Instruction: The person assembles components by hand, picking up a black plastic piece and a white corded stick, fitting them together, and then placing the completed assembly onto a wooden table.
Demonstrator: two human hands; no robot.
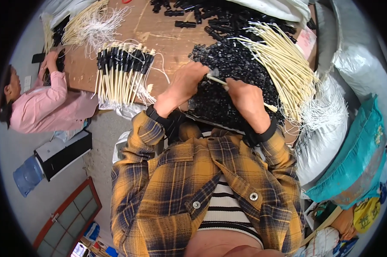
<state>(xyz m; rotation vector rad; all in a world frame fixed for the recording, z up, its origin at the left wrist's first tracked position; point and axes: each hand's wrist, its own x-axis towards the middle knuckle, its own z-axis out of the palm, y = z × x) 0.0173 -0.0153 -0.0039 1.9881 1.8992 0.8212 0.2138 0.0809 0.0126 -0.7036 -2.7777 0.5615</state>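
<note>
My left hand (185, 83) and my right hand (245, 98) meet over a heap of small black plastic pieces (227, 68) on a brown table (159, 34). Together they grip one thin cream stick (217, 80); a black piece sits at its left end by my left fingertips. The stick's other end, with a white string, pokes out past my right hand. A fan of loose cream sticks (283, 64) with white strings lies just right of my hands. A bundle of cream sticks with black caps (122, 70) lies left of my left hand.
A person in a pink top (47, 105) works at the table's left end beside more cream sticks (84, 23). White sacks (326, 132) and a teal bag (356, 158) crowd the right side. A blue water jug (27, 175) stands on the floor at left.
</note>
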